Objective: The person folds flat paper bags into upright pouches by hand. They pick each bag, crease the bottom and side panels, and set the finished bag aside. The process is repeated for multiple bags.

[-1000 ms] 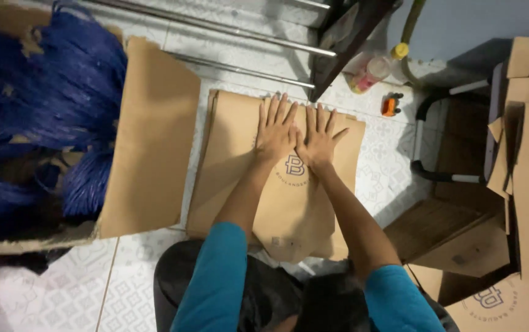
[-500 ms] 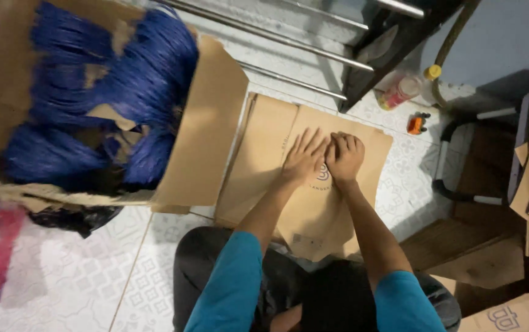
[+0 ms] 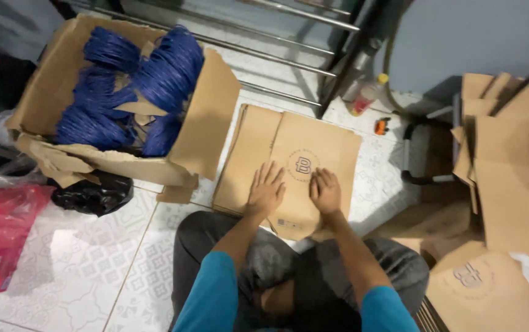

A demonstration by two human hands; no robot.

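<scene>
While both hands press flat, left hand fingers spread, right hand fingers together, the paper bag lies folded on the floor; handles wait far left.

Matt brown paper bags, glossy patterned tile floor (w/ sheen), corrugated cardboard box

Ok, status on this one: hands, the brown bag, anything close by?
Left hand flat, fingers spread, on the flat brown paper bag. Right hand curled, pressing the same bag. Bag on a stack on the tiled floor. Open carton of blue cord bundles alongside, not obstructing.
</scene>
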